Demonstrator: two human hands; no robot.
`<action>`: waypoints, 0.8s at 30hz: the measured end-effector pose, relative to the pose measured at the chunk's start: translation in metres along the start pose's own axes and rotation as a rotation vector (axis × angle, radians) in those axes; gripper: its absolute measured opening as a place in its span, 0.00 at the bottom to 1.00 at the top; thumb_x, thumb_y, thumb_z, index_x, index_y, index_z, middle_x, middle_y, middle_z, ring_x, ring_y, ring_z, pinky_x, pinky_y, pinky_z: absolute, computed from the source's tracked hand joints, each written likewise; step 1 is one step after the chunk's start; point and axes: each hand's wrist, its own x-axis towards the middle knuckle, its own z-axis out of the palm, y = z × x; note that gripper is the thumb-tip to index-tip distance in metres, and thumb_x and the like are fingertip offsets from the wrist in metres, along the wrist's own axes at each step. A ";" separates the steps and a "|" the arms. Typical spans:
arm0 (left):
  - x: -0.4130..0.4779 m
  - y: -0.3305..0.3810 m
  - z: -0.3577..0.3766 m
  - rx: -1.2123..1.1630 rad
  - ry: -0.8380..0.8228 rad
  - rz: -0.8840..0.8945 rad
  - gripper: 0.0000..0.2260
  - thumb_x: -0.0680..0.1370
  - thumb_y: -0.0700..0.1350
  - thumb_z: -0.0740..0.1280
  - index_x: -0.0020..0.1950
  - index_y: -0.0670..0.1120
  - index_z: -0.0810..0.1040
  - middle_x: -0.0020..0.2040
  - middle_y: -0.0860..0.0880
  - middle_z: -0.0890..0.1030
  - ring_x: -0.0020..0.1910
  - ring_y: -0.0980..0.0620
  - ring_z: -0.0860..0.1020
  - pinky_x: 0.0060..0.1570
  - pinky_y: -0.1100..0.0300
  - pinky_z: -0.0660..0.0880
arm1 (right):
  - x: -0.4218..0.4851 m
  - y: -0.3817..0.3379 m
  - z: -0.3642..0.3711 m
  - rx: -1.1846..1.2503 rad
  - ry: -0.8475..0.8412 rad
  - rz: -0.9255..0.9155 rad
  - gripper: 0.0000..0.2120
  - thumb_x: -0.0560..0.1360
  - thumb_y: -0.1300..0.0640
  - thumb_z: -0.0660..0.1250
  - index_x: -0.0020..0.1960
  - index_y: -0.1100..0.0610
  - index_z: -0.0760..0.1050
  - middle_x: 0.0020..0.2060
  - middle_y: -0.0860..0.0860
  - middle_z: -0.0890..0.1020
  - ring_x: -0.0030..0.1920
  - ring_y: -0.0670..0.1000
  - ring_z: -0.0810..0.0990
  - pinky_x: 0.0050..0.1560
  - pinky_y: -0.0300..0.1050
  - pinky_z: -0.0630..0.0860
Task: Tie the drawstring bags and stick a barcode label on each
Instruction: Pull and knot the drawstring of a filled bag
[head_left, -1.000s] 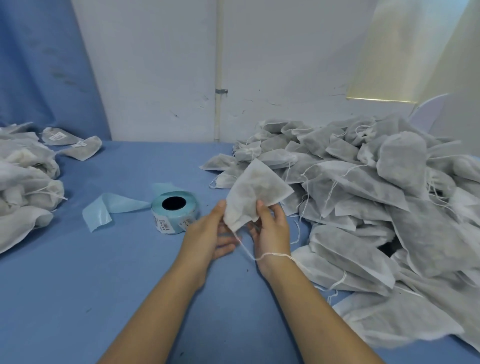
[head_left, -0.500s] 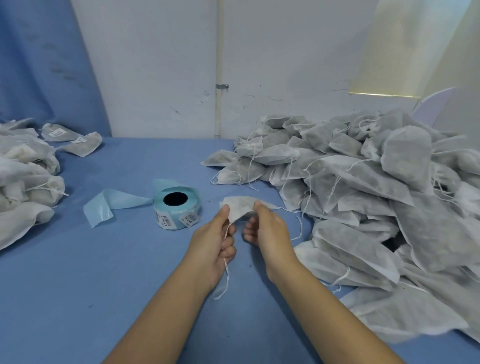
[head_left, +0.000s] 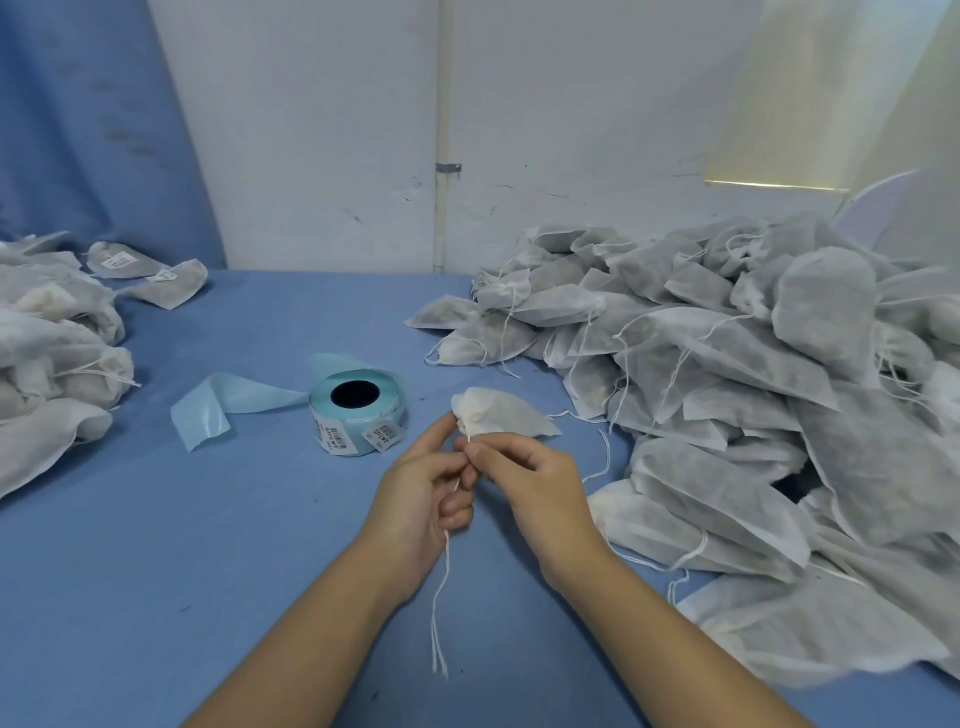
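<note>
Crosswise bag (head_left: 511, 418), neck leftward; left hand (head_left: 421, 499), right hand (head_left: 535, 483) pinch drawstring (head_left: 444, 587)

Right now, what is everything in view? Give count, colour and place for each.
held bag: one, white-grey, above table centre, between both hands
drawstring: one, white, hanging below the left hand
label roll: one, light blue, table centre, barcode labels on its side
backing strip: one, light blue, trailing left from the roll
right pile of bags: many, white-grey, table right
left pile of bags: many, white-grey, table left; two at the back show labels
table: one, blue
left hand: pinches the bag's neck
right hand: pinches the drawstring
</note>
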 end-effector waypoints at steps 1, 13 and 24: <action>-0.002 0.000 0.001 0.022 0.015 0.008 0.19 0.76 0.30 0.54 0.60 0.48 0.74 0.25 0.49 0.68 0.19 0.58 0.59 0.18 0.68 0.54 | 0.000 0.000 0.000 0.005 0.007 0.007 0.05 0.74 0.62 0.69 0.41 0.62 0.82 0.29 0.51 0.80 0.36 0.46 0.79 0.42 0.31 0.74; -0.010 -0.004 0.011 0.370 0.109 0.121 0.22 0.75 0.30 0.56 0.61 0.51 0.74 0.24 0.51 0.69 0.19 0.58 0.60 0.19 0.68 0.56 | 0.009 -0.007 -0.003 0.242 0.166 0.247 0.08 0.72 0.63 0.67 0.37 0.57 0.83 0.40 0.49 0.85 0.45 0.47 0.80 0.47 0.37 0.73; -0.010 -0.008 -0.006 1.402 0.191 0.668 0.09 0.81 0.49 0.59 0.53 0.49 0.78 0.45 0.53 0.74 0.45 0.54 0.73 0.43 0.60 0.68 | 0.011 -0.006 -0.009 0.168 0.161 0.087 0.08 0.77 0.62 0.64 0.39 0.55 0.74 0.29 0.47 0.75 0.33 0.46 0.71 0.40 0.35 0.69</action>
